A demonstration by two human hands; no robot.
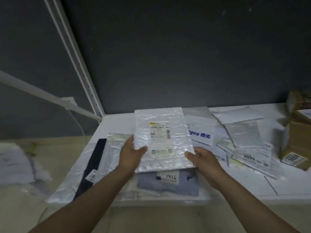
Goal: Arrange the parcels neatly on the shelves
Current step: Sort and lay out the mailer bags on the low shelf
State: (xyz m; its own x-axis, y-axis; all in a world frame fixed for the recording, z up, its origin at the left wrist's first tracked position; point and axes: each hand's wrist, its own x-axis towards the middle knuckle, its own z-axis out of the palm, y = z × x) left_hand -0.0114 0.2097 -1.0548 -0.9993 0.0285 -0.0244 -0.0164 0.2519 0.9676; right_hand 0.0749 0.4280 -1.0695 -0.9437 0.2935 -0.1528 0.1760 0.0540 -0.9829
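A crinkled silver mailer parcel (162,137) with a white shipping label is held above the white shelf (116,121). My left hand (133,153) grips its left edge, thumb on top. My right hand (204,161) pinches its lower right corner. Under it lies a grey-blue parcel (168,184) with a tag reading 7936. To the left a clear-wrapped parcel with a black strip (96,163) lies flat on the shelf.
More flat parcels lie to the right: one with blue lettering (201,134), a silver one (244,135), one tagged 3005 (250,158). A cardboard box tagged 5604 (296,148) stands at the far right. A white shelf upright (80,71) rises at left. Bagged parcels (15,163) lie on the floor.
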